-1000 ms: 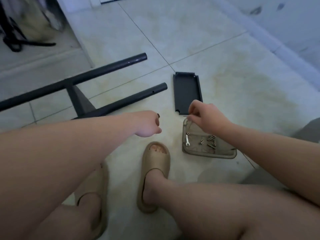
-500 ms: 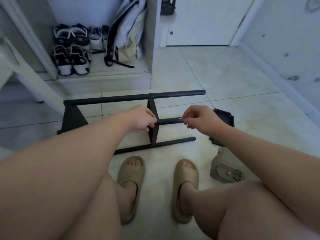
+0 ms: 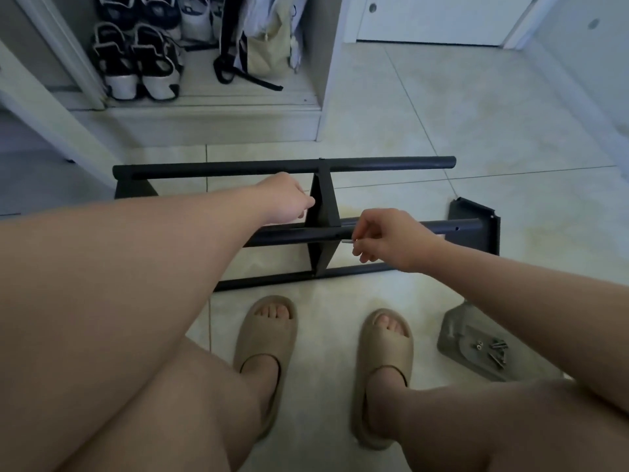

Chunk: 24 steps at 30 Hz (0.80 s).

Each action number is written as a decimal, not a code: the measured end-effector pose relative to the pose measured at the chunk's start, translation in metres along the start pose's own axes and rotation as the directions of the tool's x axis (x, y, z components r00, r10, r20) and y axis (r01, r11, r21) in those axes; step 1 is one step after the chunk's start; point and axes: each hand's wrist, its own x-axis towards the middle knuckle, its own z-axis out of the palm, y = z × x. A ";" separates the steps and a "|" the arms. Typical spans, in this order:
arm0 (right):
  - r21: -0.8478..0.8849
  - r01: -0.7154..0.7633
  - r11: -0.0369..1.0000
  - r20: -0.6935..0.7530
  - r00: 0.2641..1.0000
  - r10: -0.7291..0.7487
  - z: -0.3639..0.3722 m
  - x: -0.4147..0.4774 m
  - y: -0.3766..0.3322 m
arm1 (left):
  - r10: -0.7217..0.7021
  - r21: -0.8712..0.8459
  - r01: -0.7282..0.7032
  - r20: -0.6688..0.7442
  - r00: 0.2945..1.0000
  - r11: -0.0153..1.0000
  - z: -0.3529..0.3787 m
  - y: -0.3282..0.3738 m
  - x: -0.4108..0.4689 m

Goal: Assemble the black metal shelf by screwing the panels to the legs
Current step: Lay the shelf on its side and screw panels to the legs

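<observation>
Shelf frame [image 3: 321, 212], matte black, sideways

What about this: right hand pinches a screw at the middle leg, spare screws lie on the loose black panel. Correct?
One error. The head view shows the spare screws on the tan tray beside the right foot, not on the loose black panel. The right hand does pinch a screw at the middle leg.

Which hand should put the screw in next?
Probably right. The right hand pinches the screw, its tip almost at the middle leg beside the panel. The left hand sits against the panel, with no screw visible.
</observation>
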 end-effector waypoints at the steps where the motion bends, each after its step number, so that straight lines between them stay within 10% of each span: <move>1: 0.015 0.004 1.000 0.007 1.000 -0.004 0.001 0.003 0.000 | -0.011 0.018 0.011 0.028 1.000 1.000 0.003 0.001 0.006; 24: -0.064 0.047 0.997 -0.025 0.998 -0.049 0.019 0.016 0.002 | -0.094 0.150 0.078 0.104 0.990 0.986 0.037 0.003 0.032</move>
